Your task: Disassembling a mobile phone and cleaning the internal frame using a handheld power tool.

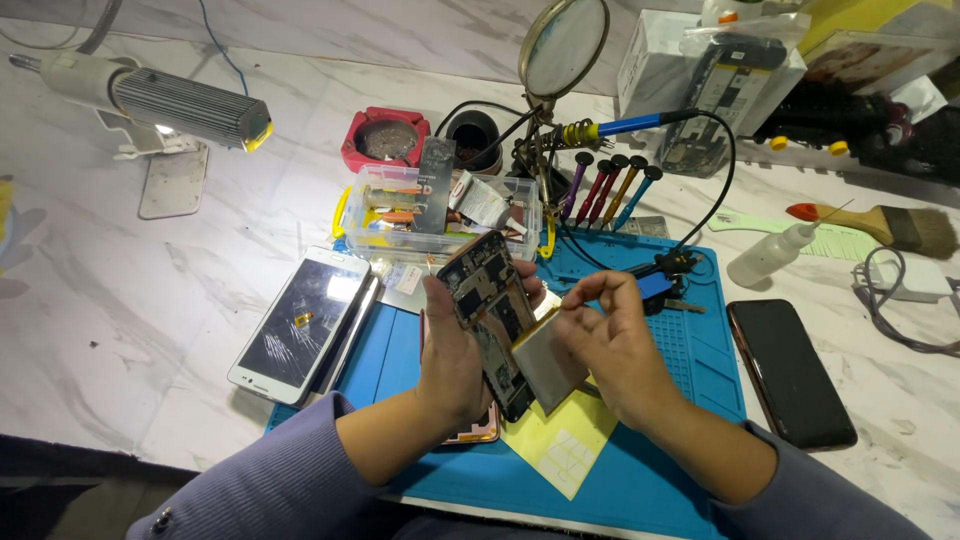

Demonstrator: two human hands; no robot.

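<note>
Far left on the marble tabletop point(120, 330): a grey hot-air tool point(160, 100) resting on a white stand. Next, a white phone with cracked screen point(300, 325), lying flat and overlapping the left edge of the blue work mat point(650, 480). Behind the mat: a clear plastic parts box point(440, 215), a red round tin point(386, 140) and a magnifying glass on a stand point(563, 45). Centre, above the mat: left hand point(455, 360) clasped around an opened phone body point(490, 320), held upright and tilted, circuit side facing the camera, fingers wrapped behind its left edge. Directly right of it: a flat grey battery point(548, 362), its left edge against the phone body, its lower part over a yellow sheet point(560, 445) lying on the mat. Right hand point(615, 345) grips the battery's right edge, thumb and forefinger pinched together above it. Behind the right hand: a row of coloured screwdrivers point(605, 190) in a holder. Right of the mat: a black phone point(790, 372) face up on the tabletop, a small white squeeze bottle point(770, 258) and a brush point(890, 225).
</note>
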